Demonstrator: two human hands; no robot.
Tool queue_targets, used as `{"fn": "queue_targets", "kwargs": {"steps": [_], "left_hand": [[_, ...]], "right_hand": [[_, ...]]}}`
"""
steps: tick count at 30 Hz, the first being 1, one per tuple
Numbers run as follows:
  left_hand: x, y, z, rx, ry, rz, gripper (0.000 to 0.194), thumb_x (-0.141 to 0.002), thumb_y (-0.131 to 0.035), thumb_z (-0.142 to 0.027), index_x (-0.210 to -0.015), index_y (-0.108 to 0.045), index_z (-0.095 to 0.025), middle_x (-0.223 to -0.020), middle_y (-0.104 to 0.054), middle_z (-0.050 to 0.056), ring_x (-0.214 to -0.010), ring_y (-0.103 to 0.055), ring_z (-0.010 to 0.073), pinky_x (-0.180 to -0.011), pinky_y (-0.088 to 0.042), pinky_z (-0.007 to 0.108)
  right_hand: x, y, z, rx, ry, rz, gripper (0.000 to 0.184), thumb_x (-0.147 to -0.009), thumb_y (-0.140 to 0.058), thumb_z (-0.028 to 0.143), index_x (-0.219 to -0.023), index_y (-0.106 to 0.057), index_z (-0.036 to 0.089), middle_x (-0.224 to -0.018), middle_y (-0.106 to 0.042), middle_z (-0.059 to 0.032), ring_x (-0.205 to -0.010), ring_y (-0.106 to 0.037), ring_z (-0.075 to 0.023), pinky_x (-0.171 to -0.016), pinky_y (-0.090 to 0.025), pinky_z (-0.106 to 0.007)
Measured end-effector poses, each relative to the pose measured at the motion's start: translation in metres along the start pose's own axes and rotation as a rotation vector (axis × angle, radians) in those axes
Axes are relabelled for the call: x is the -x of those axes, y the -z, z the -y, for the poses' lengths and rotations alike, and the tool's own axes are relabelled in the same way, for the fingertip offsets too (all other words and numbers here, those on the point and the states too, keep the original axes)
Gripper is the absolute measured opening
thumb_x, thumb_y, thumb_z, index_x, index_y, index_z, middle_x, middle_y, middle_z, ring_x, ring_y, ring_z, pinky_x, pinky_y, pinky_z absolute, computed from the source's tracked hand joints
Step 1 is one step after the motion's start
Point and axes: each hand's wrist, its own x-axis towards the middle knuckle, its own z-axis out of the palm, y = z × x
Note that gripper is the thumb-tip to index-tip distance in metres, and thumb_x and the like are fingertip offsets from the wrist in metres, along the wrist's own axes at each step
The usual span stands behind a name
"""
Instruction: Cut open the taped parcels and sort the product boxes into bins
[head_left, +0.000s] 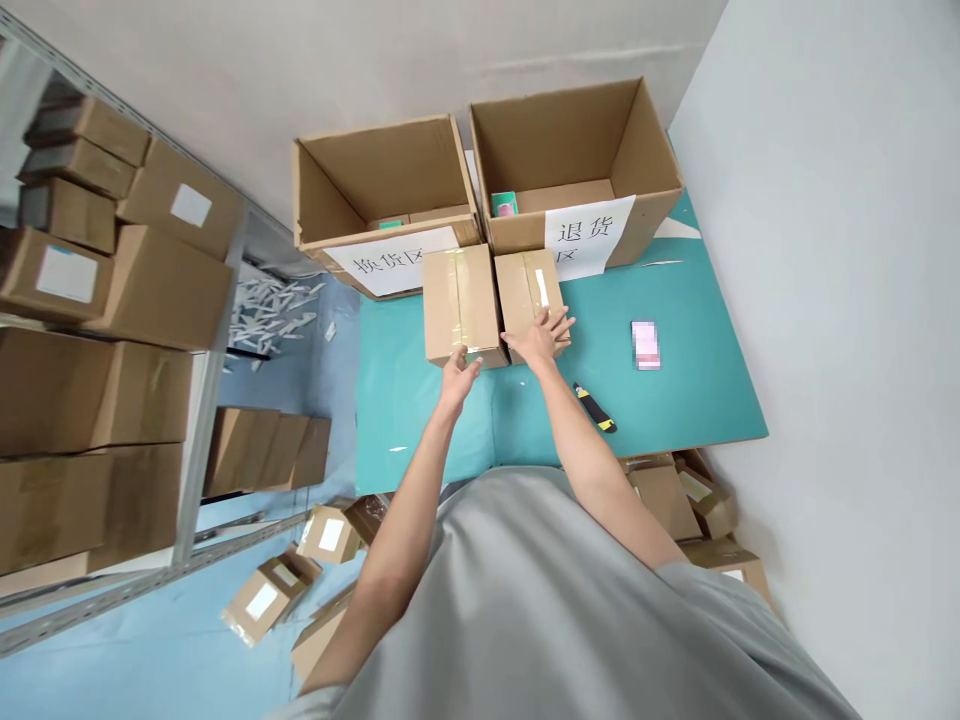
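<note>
Two taped cardboard boxes stand side by side on the green tabletop [420,410]. My left hand [459,378] is at the near edge of the left box [442,290], fingers apart, thumb pointing right. Over the near end of the right box [517,285] my right hand [541,338] lies with its fingers spread. That box carries a small white label [541,288] on its top. Neither hand is closed around a box. Just right of my right forearm lies a black and yellow utility knife [596,408].
Behind the boxes stand two large open cartons with paper signs, the left carton [315,245] and right carton [652,215]. A phone-like object [646,345] lies at right. Shelving [191,450] with cartons is on the left; opened boxes [266,600] lie on the floor.
</note>
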Motion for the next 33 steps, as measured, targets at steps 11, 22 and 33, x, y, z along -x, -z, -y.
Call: {"fn": "queue_targets", "kwargs": {"steps": [11, 22, 33], "left_hand": [[0.053, 0.013, 0.041, -0.064, 0.077, 0.134, 0.058, -0.094, -0.076, -0.031, -0.150, -0.069, -0.016, -0.169, -0.061, 0.023, -0.149, -0.067, 0.0375, -0.117, -0.061, 0.052], [0.069, 0.086, 0.081, -0.046, 0.080, 0.213, 0.062, -0.089, -0.077, -0.046, -0.145, -0.070, -0.019, -0.158, -0.070, 0.021, -0.139, -0.073, 0.0372, -0.118, -0.060, 0.057], [0.082, 0.168, 0.096, -0.051, 0.081, 0.170, 0.079, -0.070, -0.076, -0.024, -0.148, -0.071, -0.019, -0.157, -0.072, 0.018, -0.141, -0.072, 0.0389, -0.125, -0.056, 0.063]], "right_hand": [[0.005, 0.025, -0.028, -0.184, -0.003, -0.231, 0.129, -0.073, -0.097, 0.055, -0.180, -0.034, 0.021, -0.184, -0.026, -0.0273, -0.167, -0.027, -0.0530, -0.131, -0.033, -0.078], [0.215, 0.044, -0.178, -0.081, 0.342, -0.309, 0.123, -0.077, -0.092, 0.061, -0.179, -0.035, 0.026, -0.178, -0.033, -0.0239, -0.167, -0.033, -0.0499, -0.132, -0.037, -0.078], [0.222, -0.007, -0.122, 0.399, 0.913, 0.232, 0.123, -0.073, -0.100, 0.057, -0.178, -0.045, 0.023, -0.183, -0.036, -0.0270, -0.173, -0.019, -0.0592, -0.133, -0.027, -0.082]]}}
